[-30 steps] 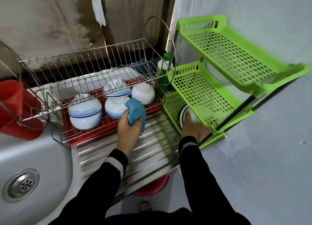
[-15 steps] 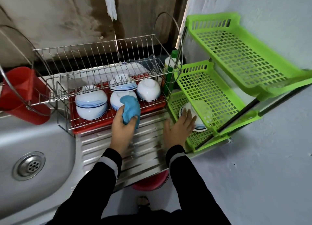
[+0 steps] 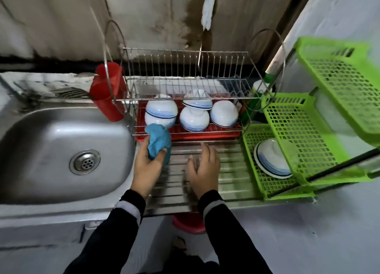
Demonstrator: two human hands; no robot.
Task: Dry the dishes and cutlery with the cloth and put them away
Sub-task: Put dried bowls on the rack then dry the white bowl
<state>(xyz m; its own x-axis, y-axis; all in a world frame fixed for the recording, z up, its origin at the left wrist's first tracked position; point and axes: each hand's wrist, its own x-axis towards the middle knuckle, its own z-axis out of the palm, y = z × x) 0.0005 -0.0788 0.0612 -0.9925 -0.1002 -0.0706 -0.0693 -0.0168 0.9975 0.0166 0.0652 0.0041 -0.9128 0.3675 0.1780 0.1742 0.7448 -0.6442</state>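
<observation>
Left hand grips the cloth just below the rack, where several bowls sit upturned, seemingly undried. Right hand hangs empty, fingers spread, over the drainboard. One bowl lies on the green shelf — stored; most work remains.

From the stainless-steel wire dish rack, the steel sink basin lies at 9 o'clock, the green plastic tiered shelf at 3, the ribbed steel counter at 6. On the rack's red plastic tray sit upturned white blue-banded ceramic bowls; another bowl lies in the shelf's bottom tier.
</observation>
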